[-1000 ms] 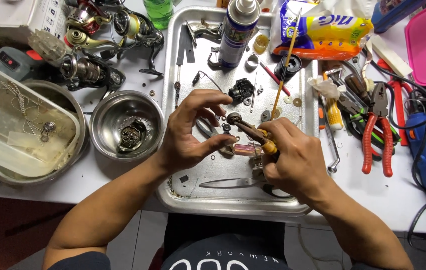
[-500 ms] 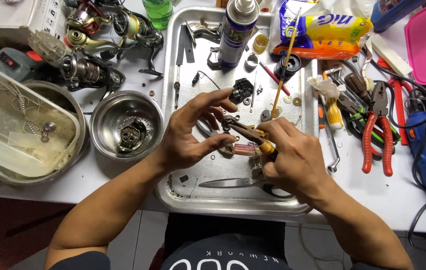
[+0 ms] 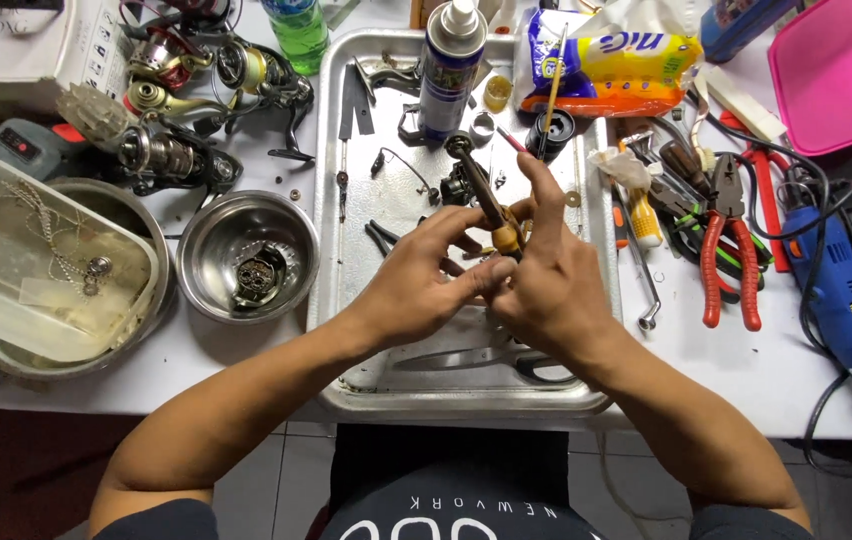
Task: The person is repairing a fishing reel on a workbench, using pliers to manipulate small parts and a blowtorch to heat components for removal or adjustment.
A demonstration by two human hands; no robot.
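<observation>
Both my hands meet over a metal tray point(image 3: 366, 340). My right hand point(image 3: 551, 290) grips a slim dark reel handle arm point(image 3: 481, 185) with a brass-coloured fitting at its base, and the arm points up and away to the left. My left hand point(image 3: 416, 285) pinches a small part against the base of that arm; the part itself is mostly hidden by fingers. A black reel piece point(image 3: 461, 185) lies on the tray just behind the arm. Scissors point(image 3: 486, 360) lie on the tray below my hands.
A spray can point(image 3: 451, 65), brush point(image 3: 551, 95) and small parts sit at the tray's far end. Left: a steel bowl point(image 3: 246, 255) holding a gear, a plastic tub point(image 3: 41, 265), fishing reels point(image 3: 196, 75). Right: red pliers point(image 3: 726, 245), a blue rotary tool point(image 3: 836, 295), a pink box point(image 3: 841, 70).
The handle arm has swung from lying nearly flat between my hands to pointing up and away. My right hand has turned and its forefinger now stretches upward.
</observation>
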